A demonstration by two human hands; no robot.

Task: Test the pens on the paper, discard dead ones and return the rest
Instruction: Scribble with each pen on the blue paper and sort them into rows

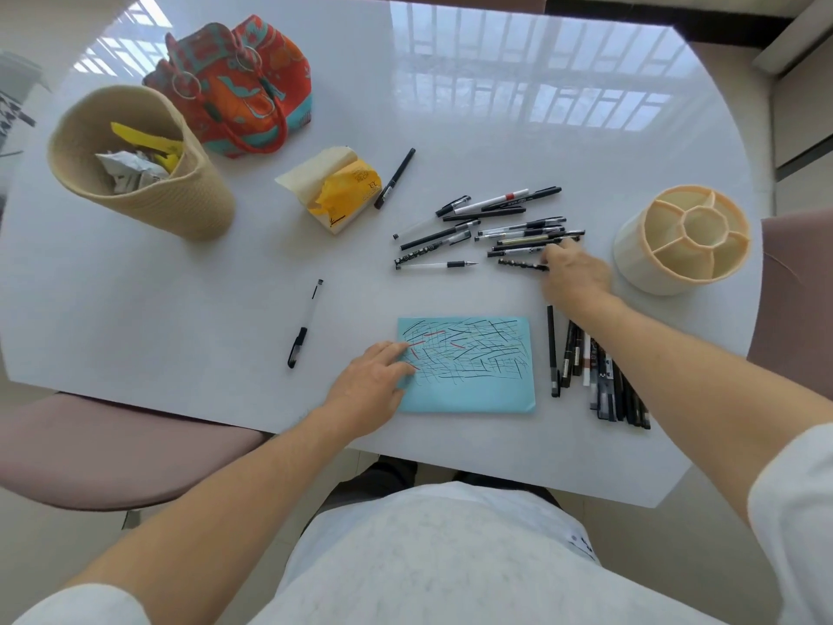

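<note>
Pens are lying in three groups on the white bench (450, 106): a loose scatter of untested ones (487, 227) beyond the blue paper (473, 394), a tidy row (599, 376) just to the right of the paper, and two strays, one (305, 324) to the left of the paper and one (395, 178) beside the tissue pack (333, 187). The right hand (574, 272) is reaching into the near right edge of the scatter, fingers curled down over the tail of a patterned pen (523, 263); whether it is already pinching that pen I cannot tell, since the fingertips are hiding the contact. The left hand (372, 383) is lying with fingers spread and flat on the paper's left edge, pinning it. The main risk, as I am judging it, is that the reaching fingers are crowding several pens lying nearly touching, so a careless pull could drag a neighbour along or roll pens toward the compartmented holder (685, 239). Mixing is the other hazard: nothing is marking which group is tested, and a dead pen could end up in the holder instead of the woven bin (135, 164). The paper is also filling with strokes, so a faint line could be getting lost among the old marks.
</note>
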